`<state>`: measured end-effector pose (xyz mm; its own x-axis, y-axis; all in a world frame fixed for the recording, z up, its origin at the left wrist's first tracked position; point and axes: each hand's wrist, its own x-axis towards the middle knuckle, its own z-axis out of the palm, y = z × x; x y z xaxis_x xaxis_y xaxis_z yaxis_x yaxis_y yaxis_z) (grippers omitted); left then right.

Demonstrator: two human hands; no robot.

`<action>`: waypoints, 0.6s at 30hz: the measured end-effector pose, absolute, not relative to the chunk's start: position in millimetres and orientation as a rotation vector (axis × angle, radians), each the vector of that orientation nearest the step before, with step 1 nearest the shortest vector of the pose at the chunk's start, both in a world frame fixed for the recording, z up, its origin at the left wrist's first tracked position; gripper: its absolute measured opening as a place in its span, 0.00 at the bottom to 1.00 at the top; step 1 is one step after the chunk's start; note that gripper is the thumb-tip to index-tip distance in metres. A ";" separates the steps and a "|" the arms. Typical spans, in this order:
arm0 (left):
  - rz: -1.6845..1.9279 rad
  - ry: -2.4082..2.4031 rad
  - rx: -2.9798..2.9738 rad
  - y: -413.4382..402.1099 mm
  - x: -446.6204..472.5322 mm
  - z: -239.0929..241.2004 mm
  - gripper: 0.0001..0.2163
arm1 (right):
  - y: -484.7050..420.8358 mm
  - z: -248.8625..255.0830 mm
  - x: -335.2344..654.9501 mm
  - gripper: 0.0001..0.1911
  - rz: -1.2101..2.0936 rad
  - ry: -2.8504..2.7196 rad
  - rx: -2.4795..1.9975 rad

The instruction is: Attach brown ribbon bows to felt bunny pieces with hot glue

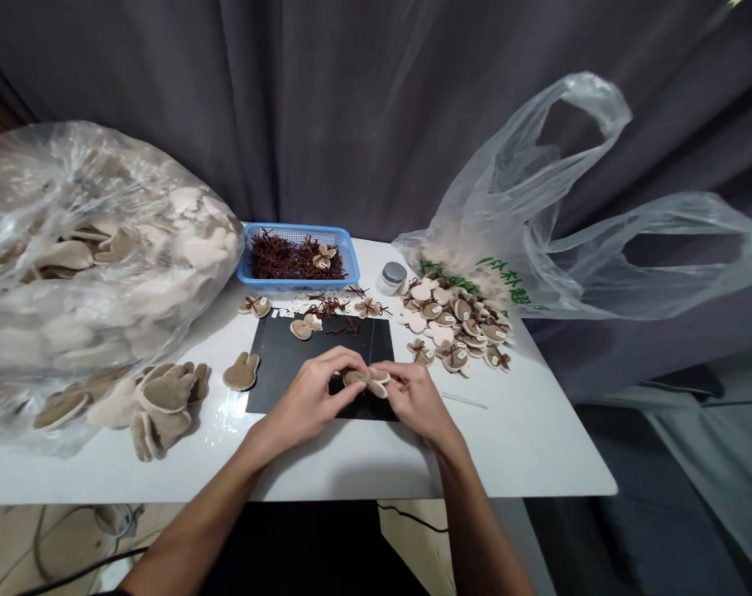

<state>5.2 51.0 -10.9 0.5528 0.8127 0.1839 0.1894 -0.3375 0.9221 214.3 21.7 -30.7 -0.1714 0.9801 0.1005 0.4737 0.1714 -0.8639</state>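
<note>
Between my two hands is a brown bunny-shaped fabric patch [369, 378] with a pale edge, held above a black mat [270, 372]. My left hand [319, 385] pinches its left side between thumb and fingers. The fingers of my right hand [413, 396] close on the ear end at the right. Beyond my hands, another bunny patch [302, 329] lies on the mat's far edge, and one more [241, 372] rests at its left edge. Dark brown ribbon bows [329, 307] and small white labels [281, 313] are scattered behind the mat.
A blue basket [245, 269] of brown bows stands at the back beside a small lidded jar [391, 277]. Patches with bows are heaped [456, 319] at the right, by a clear plastic bag [505, 215]. A large bag of patches [102, 290] fills the left. A thin stick [466, 401] lies right.
</note>
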 end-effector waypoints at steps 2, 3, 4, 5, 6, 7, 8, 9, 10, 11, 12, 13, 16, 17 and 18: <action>0.867 0.849 1.796 50.5 6.3 -12.0 0.05 | 13.4 -32.7 210.5 0.19 0.886 -1.744 -1.414; 0.890 0.863 1.786 50.5 6.9 -12.9 0.05 | 8.4 -33.3 208.0 0.20 0.863 -1.750 -1.425; 0.904 0.879 1.783 50.7 7.5 -14.1 0.05 | 2.9 -33.7 205.3 0.21 0.839 -1.765 -1.435; 0.907 0.895 1.787 51.0 8.1 -15.7 0.05 | -2.9 -33.6 202.4 0.22 0.815 -1.790 -1.437; 0.897 0.907 1.799 51.3 8.5 -17.7 0.05 | -8.7 -33.1 199.7 0.22 0.790 -1.821 -1.432; 0.873 0.909 1.817 51.5 8.8 -20.0 0.05 | -14.3 -32.0 197.3 0.22 0.769 -1.860 -1.421; 0.840 0.902 1.840 51.4 9.0 -22.5 0.05 | -19.1 -30.3 195.7 0.21 0.748 -1.899 -1.409; 0.799 0.890 1.863 51.1 8.9 -25.0 0.05 | -22.9 -28.0 194.9 0.21 0.733 -1.936 -1.399; 0.759 0.873 1.886 50.5 8.7 -27.2 0.06 | -25.1 -25.2 195.1 0.21 0.723 -1.964 -1.393; 0.722 0.859 1.908 49.7 8.3 -28.8 0.06 | -25.7 -22.0 196.3 0.21 0.718 -1.982 -1.389; 0.692 0.850 1.928 48.7 7.8 -29.6 0.07 | -24.3 -18.6 198.5 0.21 0.720 -1.991 -1.389; 0.670 0.845 1.945 47.7 7.1 -29.7 0.07 | -21.1 -15.4 201.3 0.21 0.722 -1.990 -1.389; 0.647 0.841 1.982 46.1 5.2 -25.4 0.08 | -2.4 -9.2 211.6 0.21 0.716 -1.975 -1.386; 0.642 0.837 1.989 46.2 4.8 -23.2 0.08 | 5.7 -8.7 214.7 0.21 0.710 -1.985 -1.379; 0.637 0.833 1.993 46.5 4.5 -20.9 0.08 | 14.0 -9.1 217.5 0.21 0.703 -2.006 -1.366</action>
